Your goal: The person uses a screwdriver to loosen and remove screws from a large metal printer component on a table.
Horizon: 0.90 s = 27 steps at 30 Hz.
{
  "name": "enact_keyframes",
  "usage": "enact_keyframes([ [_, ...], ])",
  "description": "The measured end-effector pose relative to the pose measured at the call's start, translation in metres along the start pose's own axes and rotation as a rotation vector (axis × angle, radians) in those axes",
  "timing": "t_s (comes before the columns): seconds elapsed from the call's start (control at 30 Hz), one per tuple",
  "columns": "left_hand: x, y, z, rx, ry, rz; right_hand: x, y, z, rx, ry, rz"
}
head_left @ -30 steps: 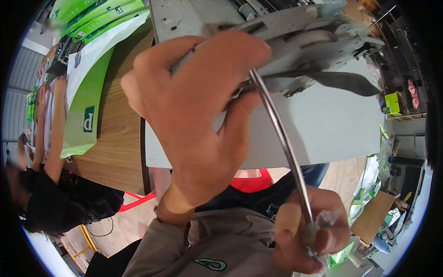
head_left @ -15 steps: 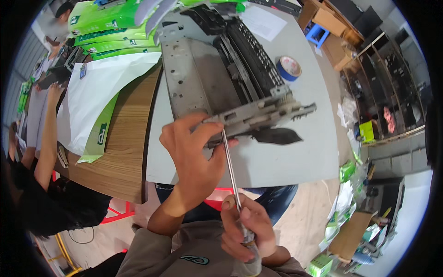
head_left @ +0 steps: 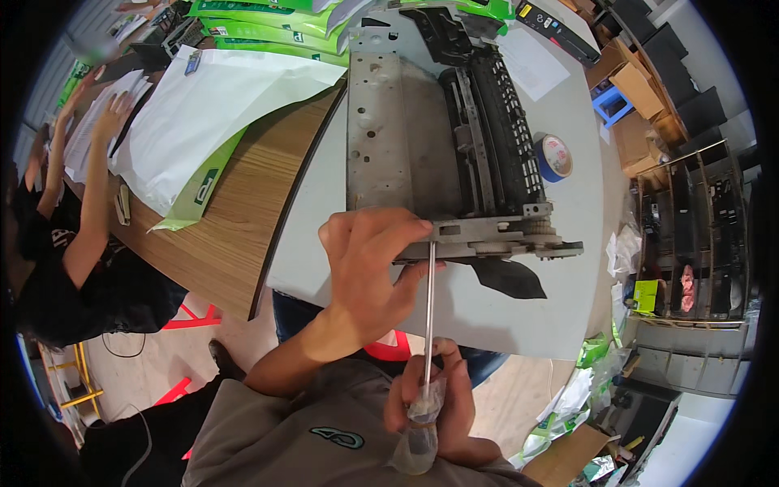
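A stripped printer frame [head_left: 389, 138], with a grey metal plate and black rollers along its right side, lies on the grey table. My left hand [head_left: 369, 272] grips its near edge, fingers on top and thumb below. A long-shafted screwdriver [head_left: 430, 316] stands nearly upright in the view, its tip at the metal edge beside my left fingertips. Whether the tip sits in a screw, I cannot tell. My right hand [head_left: 446, 398] is closed around the screwdriver's handle, which is wrapped in clear plastic. A dark curved flap [head_left: 507, 277] sticks out under the frame's near edge.
A blue tape roll [head_left: 553, 157] and a white sheet lie right of the frame. Green bags [head_left: 268, 36] are stacked behind, and a white-and-green bag [head_left: 187, 130] covers part of the wooden table [head_left: 268, 195]. At far left a co-worker's hand [head_left: 114, 118] rests on papers. Shelving [head_left: 690, 235] stands right.
The view has turned, so the frame and tables appear shifted right and the frame straighter. The screwdriver now looks more upright. Both my hands keep their holds. The co-worker's hands have moved onto papers.
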<state>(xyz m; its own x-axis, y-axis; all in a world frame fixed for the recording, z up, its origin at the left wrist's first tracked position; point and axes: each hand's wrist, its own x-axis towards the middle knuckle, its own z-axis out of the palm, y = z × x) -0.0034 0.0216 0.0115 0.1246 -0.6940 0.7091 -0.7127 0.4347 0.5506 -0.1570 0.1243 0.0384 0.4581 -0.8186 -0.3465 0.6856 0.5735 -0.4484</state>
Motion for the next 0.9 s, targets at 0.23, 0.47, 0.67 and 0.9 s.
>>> enact_keyframes([
  [0.23,0.002,0.004,-0.001,0.011,-0.009,-0.036,-0.015,-0.016,0.000,-0.347,-0.034,-0.064],
  [0.47,0.002,0.001,-0.006,-0.003,-0.018,-0.039,-0.029,-0.020,-0.001,-0.430,0.076,-0.101],
  [0.67,-0.002,-0.003,0.002,-0.017,-0.015,0.033,-0.033,-0.022,0.023,-0.342,0.219,-0.060],
  [0.9,-0.001,-0.003,0.004,-0.019,0.024,0.050,-0.037,-0.022,0.011,-0.012,0.109,-0.215],
])
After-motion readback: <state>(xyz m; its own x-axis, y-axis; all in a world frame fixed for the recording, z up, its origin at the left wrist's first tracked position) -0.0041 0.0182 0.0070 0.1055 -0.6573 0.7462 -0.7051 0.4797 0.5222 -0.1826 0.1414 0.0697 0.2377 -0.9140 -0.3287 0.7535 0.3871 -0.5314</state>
